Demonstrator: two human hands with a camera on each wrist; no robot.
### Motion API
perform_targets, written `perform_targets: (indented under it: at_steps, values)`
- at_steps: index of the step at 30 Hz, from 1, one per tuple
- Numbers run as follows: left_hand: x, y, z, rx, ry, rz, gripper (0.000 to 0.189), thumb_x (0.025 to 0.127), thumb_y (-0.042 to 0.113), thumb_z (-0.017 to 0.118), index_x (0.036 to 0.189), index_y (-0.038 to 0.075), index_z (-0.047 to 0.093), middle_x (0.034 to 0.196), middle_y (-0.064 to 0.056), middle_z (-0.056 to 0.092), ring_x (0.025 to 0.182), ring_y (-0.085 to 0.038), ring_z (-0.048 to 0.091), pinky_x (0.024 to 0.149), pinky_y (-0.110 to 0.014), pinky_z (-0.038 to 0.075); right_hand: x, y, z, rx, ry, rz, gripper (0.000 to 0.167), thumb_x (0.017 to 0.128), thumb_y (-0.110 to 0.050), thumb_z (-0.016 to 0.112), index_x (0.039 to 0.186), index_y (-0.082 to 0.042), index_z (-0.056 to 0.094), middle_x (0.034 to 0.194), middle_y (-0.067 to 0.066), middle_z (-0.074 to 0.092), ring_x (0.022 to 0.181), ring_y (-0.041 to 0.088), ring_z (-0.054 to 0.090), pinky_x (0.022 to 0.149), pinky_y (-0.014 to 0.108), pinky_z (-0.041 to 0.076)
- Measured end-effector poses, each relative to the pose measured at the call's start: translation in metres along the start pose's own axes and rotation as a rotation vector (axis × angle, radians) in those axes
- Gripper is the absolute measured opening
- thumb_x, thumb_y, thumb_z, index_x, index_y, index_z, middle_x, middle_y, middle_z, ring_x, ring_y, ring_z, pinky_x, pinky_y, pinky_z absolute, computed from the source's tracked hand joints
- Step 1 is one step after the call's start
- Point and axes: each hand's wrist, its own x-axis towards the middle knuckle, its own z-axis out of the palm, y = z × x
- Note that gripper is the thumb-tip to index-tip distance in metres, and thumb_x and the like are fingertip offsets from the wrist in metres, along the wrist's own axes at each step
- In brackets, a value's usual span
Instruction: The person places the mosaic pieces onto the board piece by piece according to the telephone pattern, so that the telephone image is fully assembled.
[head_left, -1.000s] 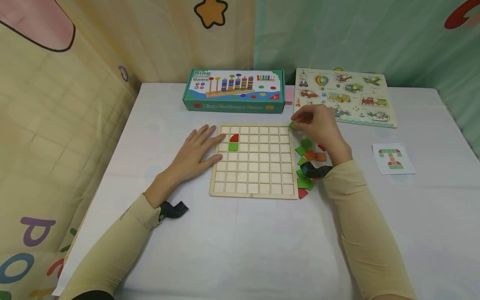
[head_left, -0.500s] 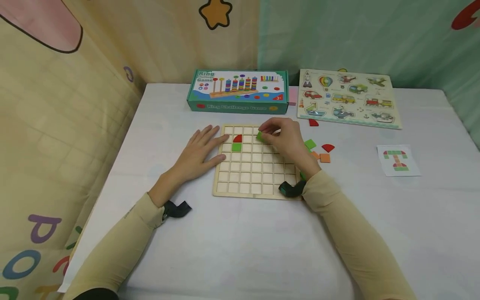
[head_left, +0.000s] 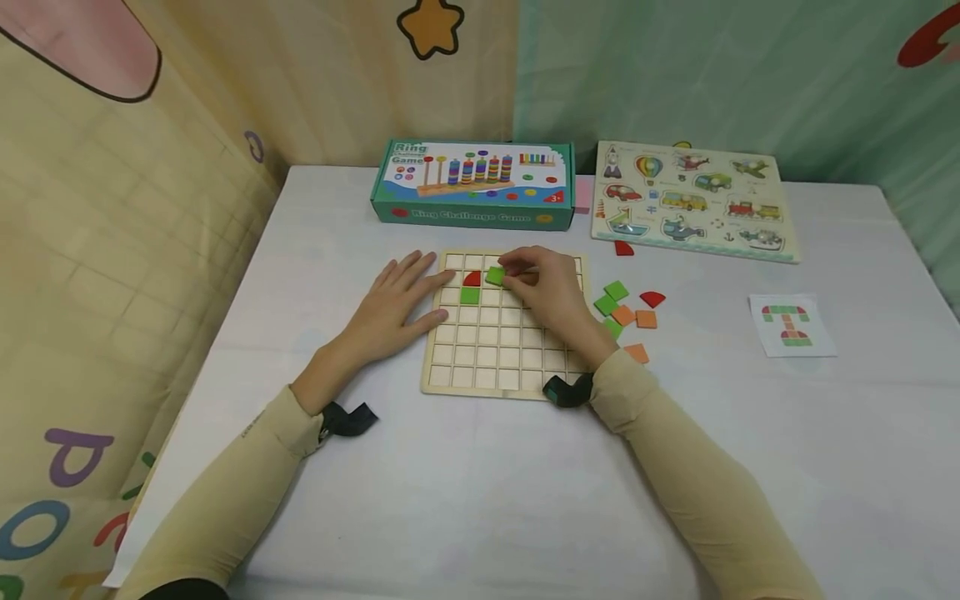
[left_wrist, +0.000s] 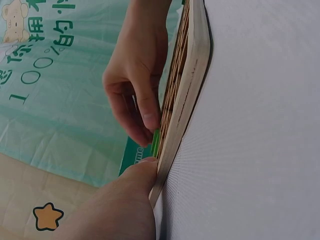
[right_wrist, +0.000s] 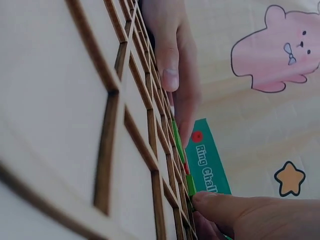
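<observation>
A wooden grid board [head_left: 487, 336] lies flat on the table, with a red quarter-circle tile [head_left: 472, 278] and a green square tile [head_left: 470, 296] in its cells, one above the other. My right hand [head_left: 553, 292] is over the board and pinches another green square tile [head_left: 495, 276] between thumb and fingers, just right of the red one. In the right wrist view this green tile [right_wrist: 190, 185] shows at the thumb tip. My left hand [head_left: 393, 308] rests at the board's left side, fingers spread, thumb and a fingertip touching its frame.
Loose green tiles [head_left: 617, 290], orange tiles [head_left: 646, 319] and red tiles [head_left: 652, 298] lie right of the board. A pattern card [head_left: 792, 326] is farther right. Behind stand a ring game box [head_left: 474, 185] and a picture puzzle board [head_left: 693, 202].
My right hand has brought the green square tile left from the board's top right corner to beside the red tile. My left hand keeps its place.
</observation>
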Motion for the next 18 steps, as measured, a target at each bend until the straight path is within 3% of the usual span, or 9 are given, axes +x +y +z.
perform_targets:
  at_steps: [8,18]
  values:
    - [0.0015,-0.0003,0.0007,0.004,0.003,0.010,0.064,0.106,0.047,0.059,0.163,0.025,0.042,0.175,-0.011,0.025,0.164,-0.033,0.012,0.133,-0.057,0.005,-0.0001,0.0018,0.0032,-0.118,-0.086,-0.101,0.020,0.098,-0.008,0.076,0.117,-0.004,0.077,0.120,0.010,0.071,0.105,0.025,0.074,0.094,0.035,0.061]
    - [-0.0002,0.0004,0.0000,0.002,0.006,0.001,0.064,0.106,0.047,0.058,0.164,0.025,0.041,0.175,-0.012,0.026,0.164,-0.033,0.012,0.133,-0.057,0.006,0.0031,-0.0020,0.0040,-0.198,-0.100,-0.161,0.014,0.099,-0.006,0.072,0.112,-0.006,0.078,0.117,0.010,0.073,0.108,0.026,0.066,0.095,0.039,0.058]
